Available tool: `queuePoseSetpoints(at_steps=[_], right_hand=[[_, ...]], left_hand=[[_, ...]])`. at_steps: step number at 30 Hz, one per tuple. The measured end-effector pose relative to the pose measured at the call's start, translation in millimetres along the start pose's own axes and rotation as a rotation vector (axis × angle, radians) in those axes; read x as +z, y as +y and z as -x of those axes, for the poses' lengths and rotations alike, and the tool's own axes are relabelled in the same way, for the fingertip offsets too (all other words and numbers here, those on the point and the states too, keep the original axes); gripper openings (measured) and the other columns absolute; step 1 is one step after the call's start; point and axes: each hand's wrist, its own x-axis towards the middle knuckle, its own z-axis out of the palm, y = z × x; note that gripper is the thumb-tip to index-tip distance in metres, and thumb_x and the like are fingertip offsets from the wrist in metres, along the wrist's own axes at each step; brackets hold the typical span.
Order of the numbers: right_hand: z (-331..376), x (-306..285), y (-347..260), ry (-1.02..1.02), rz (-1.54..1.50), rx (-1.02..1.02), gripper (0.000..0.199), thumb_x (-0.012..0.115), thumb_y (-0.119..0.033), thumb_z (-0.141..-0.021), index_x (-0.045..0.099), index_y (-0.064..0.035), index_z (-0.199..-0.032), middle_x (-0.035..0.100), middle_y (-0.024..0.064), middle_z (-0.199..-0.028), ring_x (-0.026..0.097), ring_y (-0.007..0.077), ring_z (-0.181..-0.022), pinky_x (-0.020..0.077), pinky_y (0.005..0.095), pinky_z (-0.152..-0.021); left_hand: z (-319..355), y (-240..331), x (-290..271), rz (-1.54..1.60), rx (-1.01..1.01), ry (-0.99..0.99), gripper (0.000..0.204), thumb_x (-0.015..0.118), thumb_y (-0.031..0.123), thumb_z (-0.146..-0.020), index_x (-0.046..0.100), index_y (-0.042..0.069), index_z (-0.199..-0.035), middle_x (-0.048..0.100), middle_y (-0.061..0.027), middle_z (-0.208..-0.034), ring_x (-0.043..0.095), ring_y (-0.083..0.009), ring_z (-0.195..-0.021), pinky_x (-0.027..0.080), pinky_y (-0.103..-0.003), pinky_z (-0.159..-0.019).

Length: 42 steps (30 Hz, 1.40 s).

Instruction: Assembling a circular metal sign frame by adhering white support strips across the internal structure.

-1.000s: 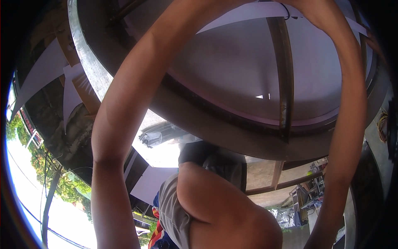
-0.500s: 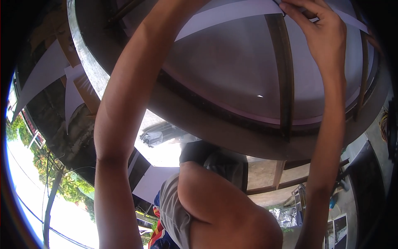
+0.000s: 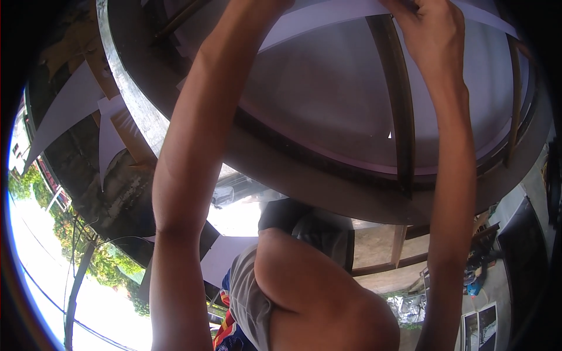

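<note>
My right hand (image 3: pixel 434 34) is raised at the top of the view beside a curved white strip (image 3: pixel 328 16). Its thumb and fingers are pinched together, partly cut off by the upper edge, and what sits between them cannot be made out. My left forearm (image 3: pixel 196 117) reaches up past the left end of that strip, and the hand itself lies beyond the picture. Both arms stretch over a large round frame with dark ribs (image 3: pixel 398 111), a broad grey-brown rim (image 3: pixel 328 186) and a pale panel (image 3: pixel 316 88) behind the ribs.
Pointed white sheet pieces (image 3: pixel 69 111) lie beyond the frame's left side. Below the rim are my bent leg (image 3: pixel 322 286) and grey shorts (image 3: pixel 249 284). A dark panel (image 3: pixel 522 257) leans at the right. Greenery and wires show at lower left.
My right hand has shifted up and to the left, so its fingertips now pass out at the top. My left arm appears farther right, and the whole view has turned slightly.
</note>
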Motion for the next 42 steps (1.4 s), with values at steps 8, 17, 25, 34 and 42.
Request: queuePoseSetpoints(at_steps=[8, 17, 25, 34, 42], right_hand=[[14.8, 22.8, -13.2, 0.38, 0.045, 0.028, 0.011, 0.077, -0.007, -0.086, 0.074, -0.0069, -0.096, 0.069, 0.0075, -0.084, 0.067, 0.0276, -0.075, 0.0538, 0.0396, -0.065], [21.0, 24.6, -17.3, 0.434, -0.113, 0.166, 0.014, 0.078, -0.004, -0.086, 0.072, -0.0031, -0.1, 0.061, 0.0098, -0.085, 0.068, 0.0265, -0.075, 0.054, 0.0378, -0.059], [29.3, 10.5, -16.0, 0.343, -0.218, 0.232, 0.014, 0.074, -0.004, -0.088, 0.073, -0.0013, -0.102, 0.069, 0.0129, -0.094, 0.07, 0.0313, -0.079, 0.0567, 0.0404, -0.068], [44.5, 20.8, -11.2, 0.384, -0.244, 0.25, 0.013, 0.073, -0.01, -0.091, 0.071, -0.004, -0.103, 0.068, 0.0124, -0.084, 0.069, 0.0311, -0.072, 0.0552, 0.0403, -0.062], [41.6, 23.9, -5.1, 0.432, -0.261, 0.22, 0.011, 0.074, -0.01, -0.09, 0.073, -0.0064, -0.101, 0.068, 0.0104, -0.076, 0.067, 0.0282, -0.064, 0.0516, 0.0369, -0.055]], left_hand=[[6.7, 18.7, 17.9, -0.25, 0.132, 0.045, 0.02, 0.058, 0.009, -0.099, 0.072, -0.005, -0.097, 0.072, -0.0106, -0.073, 0.07, -0.018, -0.063, 0.055, -0.035, -0.061], [24.4, 36.9, 46.7, -0.422, 0.31, 0.12, 0.014, 0.059, 0.006, -0.098, 0.066, -0.005, -0.092, 0.064, -0.0137, -0.066, 0.064, -0.0241, -0.058, 0.051, -0.036, -0.06], [24.7, 55.3, 59.2, -0.523, 0.3, 0.051, 0.015, 0.06, 0.008, -0.096, 0.067, -0.005, -0.092, 0.065, -0.0135, -0.066, 0.066, -0.0217, -0.058, 0.052, -0.035, -0.061], [16.0, 53.7, 63.6, -0.511, 0.314, -0.008, 0.021, 0.061, 0.014, -0.097, 0.072, -0.003, -0.094, 0.068, -0.0105, -0.068, 0.067, -0.015, -0.062, 0.052, -0.03, -0.062], [23.1, 54.5, 66.6, -0.48, 0.397, -0.021, 0.014, 0.063, 0.009, -0.095, 0.068, -0.004, -0.092, 0.067, -0.0165, -0.07, 0.067, -0.0271, -0.062, 0.052, -0.035, -0.061]])
